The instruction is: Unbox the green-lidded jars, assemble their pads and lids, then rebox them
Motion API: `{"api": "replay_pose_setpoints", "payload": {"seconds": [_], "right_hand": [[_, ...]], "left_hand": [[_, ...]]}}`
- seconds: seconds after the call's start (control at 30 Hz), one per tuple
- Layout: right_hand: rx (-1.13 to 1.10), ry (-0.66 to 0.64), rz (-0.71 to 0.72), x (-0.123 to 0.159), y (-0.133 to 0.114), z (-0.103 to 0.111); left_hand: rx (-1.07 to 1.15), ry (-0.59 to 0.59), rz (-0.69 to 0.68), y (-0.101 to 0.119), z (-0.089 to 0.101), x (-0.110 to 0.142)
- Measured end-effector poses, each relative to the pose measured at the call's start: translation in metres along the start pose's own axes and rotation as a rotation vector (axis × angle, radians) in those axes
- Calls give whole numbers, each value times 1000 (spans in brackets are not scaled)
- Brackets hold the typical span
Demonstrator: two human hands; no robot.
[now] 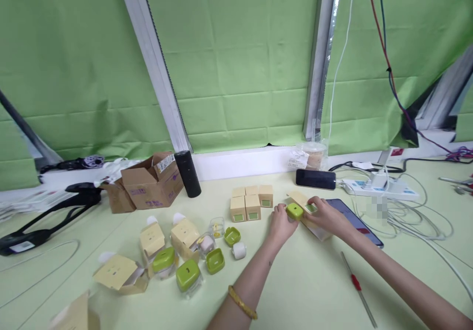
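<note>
Left hand point(282, 224) and right hand point(325, 216) were close together, right of centre

Both arms were bare and stretched toward the far side. The left arm point(253, 273) entered from the near edge around the middle and slanted far and right, with a small dark mark point(270, 263) on its skin. The right arm point(395, 275) entered from the near right corner and slanted far and left. The left hand was curled in a grip; the right hand's fingers point(314, 201) pointed left, bent and pinching.

No legible lettering, numbers or signs anywhere
</note>
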State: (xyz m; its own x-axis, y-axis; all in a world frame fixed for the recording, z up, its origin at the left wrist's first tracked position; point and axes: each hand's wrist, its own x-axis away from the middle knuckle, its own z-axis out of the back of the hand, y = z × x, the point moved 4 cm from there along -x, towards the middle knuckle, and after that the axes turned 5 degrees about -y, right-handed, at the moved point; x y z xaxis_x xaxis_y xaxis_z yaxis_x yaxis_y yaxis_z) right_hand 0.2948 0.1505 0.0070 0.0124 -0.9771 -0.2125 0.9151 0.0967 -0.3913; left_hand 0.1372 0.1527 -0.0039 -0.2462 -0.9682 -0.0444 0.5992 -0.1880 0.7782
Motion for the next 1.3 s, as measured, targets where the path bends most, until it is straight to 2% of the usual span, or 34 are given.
{"api": "replay_pose_setpoints", "payload": {"seconds": [0.1,0.23,0.3,0.37,0.47,0.6,0.7,0.77,0.83,0.9,1.03,1.17,1.23,1.3], "right_hand": [[-17,29,16,2,-1,3],[-58,160,20,5,-9,29],[-149,228,96,4,-29,43],[-358,236,292,0,-66,47],[-441,84,448,-11,-143,26],[-427,-114,478,-30,-247,-31],[-364,-218,483,-38,-296,-67],[-314,-266,519,-37,-310,-80],[-261,-266,556,-34,-307,-82],[-200,-216,573,-33,-289,-75],[-66,-94,539,-34,-224,-53],[2,-45,527,-26,-168,-45],[-8,-49,544,-18,-153,-47],[-44,-69,559,-9,-144,-48]], "left_hand": [[31,-39,27,0,-1,2],[66,-121,64,-1,6,33],[75,-190,65,1,11,57],[77,-281,62,2,14,82],[60,-433,70,2,17,114],[67,-479,55,-2,25,142],[121,-453,37,-6,29,152],[145,-406,31,-9,30,153],[158,-361,-4,-14,29,151],[149,-356,-44,-19,25,148],[88,-370,-43,-29,19,145],[101,-327,-57,-24,23,146],[126,-266,-73,-17,29,144],[147,-142,-88,-13,41,139]]}}
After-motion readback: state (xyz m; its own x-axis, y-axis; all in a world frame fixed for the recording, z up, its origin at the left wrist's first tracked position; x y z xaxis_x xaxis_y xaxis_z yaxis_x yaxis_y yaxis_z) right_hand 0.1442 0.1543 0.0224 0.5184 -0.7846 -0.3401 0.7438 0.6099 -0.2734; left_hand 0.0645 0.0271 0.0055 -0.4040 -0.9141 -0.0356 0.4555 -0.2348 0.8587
